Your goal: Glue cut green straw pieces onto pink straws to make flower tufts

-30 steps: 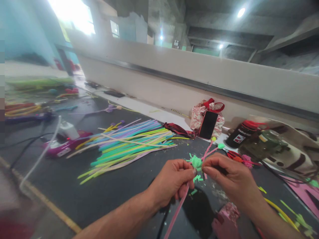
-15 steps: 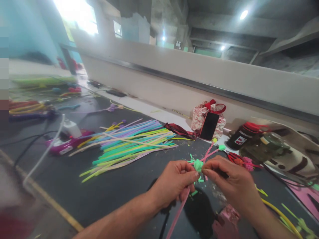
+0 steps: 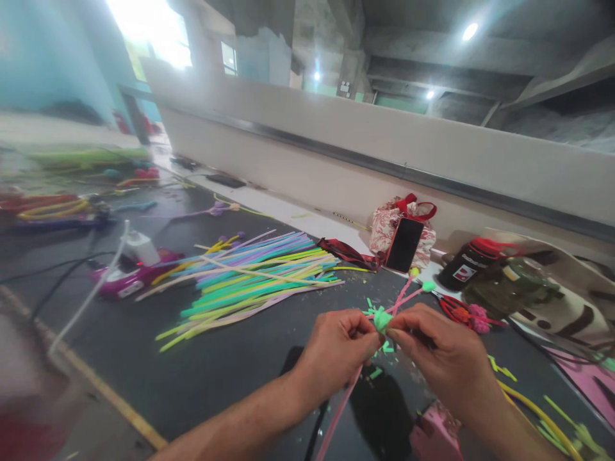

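A small green fuzzy piece is pinched between both hands above the dark table. My left hand grips it from the left, its fingers curled, with a pink stem running down below that hand. From the right, my right hand holds the same piece between thumb and forefinger. Short green cut bits lie just behind and under the fingers. Beyond the hands are pink stems tipped with a green ball and a yellow ball.
Left of the hands lies a spread of coloured stems; farther left, a purple power strip with cables. Behind stand a phone, a patterned bag and a black bottle. Red-handled pliers lie at right.
The fingers of both hands have shifted slightly around the green piece, and my right hand has turned a little. The camera view has moved slightly.
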Action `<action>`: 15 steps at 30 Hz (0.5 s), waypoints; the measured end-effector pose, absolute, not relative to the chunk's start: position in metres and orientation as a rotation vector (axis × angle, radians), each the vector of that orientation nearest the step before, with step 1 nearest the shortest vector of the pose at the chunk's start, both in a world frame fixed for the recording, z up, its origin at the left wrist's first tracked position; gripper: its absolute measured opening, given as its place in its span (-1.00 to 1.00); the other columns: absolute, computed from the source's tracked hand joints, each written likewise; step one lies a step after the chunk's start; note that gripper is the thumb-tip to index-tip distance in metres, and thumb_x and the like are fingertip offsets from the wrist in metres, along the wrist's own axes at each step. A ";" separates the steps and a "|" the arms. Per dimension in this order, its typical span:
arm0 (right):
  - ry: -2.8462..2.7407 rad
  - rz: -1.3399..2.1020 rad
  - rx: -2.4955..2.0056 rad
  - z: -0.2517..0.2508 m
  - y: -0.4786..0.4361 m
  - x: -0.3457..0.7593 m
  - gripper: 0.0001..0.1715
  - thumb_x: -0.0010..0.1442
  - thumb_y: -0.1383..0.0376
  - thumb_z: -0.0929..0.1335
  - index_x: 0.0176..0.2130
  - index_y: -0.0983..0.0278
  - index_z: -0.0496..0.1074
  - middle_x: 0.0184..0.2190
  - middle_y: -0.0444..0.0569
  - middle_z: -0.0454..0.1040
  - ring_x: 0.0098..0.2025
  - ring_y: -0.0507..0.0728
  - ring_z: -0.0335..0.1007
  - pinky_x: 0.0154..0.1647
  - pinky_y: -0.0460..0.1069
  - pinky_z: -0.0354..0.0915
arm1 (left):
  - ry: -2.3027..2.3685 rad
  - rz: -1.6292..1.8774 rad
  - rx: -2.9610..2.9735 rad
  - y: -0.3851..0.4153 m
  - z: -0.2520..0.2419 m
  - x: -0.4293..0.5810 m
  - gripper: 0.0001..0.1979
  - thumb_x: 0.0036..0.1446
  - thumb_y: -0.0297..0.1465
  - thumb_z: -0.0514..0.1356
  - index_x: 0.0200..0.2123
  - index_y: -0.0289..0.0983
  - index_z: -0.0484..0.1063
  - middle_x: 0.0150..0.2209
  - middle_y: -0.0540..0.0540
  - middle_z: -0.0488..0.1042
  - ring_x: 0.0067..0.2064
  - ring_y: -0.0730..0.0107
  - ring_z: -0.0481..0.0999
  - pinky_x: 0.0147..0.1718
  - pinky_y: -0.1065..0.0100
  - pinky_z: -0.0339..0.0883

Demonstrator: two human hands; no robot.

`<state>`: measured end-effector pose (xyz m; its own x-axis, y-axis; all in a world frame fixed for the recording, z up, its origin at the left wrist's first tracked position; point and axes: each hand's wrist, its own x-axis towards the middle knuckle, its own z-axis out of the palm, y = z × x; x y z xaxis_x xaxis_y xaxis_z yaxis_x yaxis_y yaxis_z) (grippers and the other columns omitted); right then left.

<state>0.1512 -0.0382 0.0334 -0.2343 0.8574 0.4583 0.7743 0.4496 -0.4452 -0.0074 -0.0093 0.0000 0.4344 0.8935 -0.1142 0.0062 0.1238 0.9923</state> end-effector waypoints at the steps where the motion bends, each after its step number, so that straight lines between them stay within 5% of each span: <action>1: -2.032 0.152 -1.358 0.033 -0.038 0.151 -0.89 0.10 0.34 0.30 -0.42 0.22 0.43 -0.53 -0.13 0.42 -0.50 0.03 0.32 -0.50 -0.09 0.19 | 0.912 0.806 1.286 -0.010 0.000 -0.007 -0.84 -0.07 -0.31 0.15 -0.55 -0.28 0.30 -0.71 0.11 0.27 -0.76 0.63 0.17 -0.79 0.56 -0.04; 15: -2.032 0.088 -1.341 0.042 -0.047 0.146 -0.92 0.12 0.31 0.31 -0.37 0.23 0.42 -0.47 -0.08 0.46 -0.47 0.04 0.35 -0.47 -0.09 0.24 | 0.919 0.923 1.427 -0.011 0.003 -0.010 -0.80 -0.01 -0.30 0.11 -0.54 -0.31 0.37 -0.69 0.09 0.25 -0.67 0.62 0.17 -0.67 0.55 0.02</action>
